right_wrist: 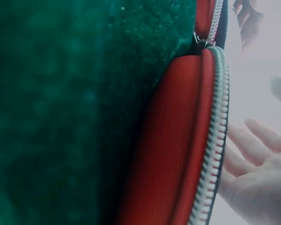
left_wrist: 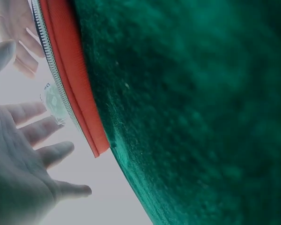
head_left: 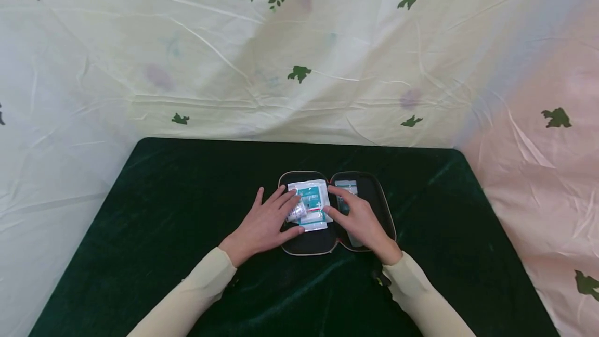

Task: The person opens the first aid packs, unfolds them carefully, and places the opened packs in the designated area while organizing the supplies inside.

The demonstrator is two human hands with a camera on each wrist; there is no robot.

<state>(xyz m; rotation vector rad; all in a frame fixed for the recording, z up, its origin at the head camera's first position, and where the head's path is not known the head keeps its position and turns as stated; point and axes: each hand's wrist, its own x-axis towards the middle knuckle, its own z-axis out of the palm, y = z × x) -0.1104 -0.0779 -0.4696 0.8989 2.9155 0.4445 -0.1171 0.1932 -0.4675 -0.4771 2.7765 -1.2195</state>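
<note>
Dark green, velvet-covered bench (head_left: 210, 186) bears an open, red-shelled, black-lined zip case (head_left: 306, 244). White-and-teal flat packets (head_left: 319, 195) lie in its left half, between the left hand (head_left: 262, 228), fingers spread, and the right hand (head_left: 365, 225), fingers loosely extended.

A red case (right_wrist: 166, 145) is lying on green cloth (right_wrist: 51, 117), its zipper (right_wrist: 216, 126) running along the edge.
Beyond the zipper, at the lower right, the right hand (right_wrist: 262, 176) is holding its fingers apart; a metal piece (right_wrist: 205, 43) is sitting where two red sections are meeting, and the left hand (right_wrist: 249, 22) is showing, blurred, in the top right corner.
</note>
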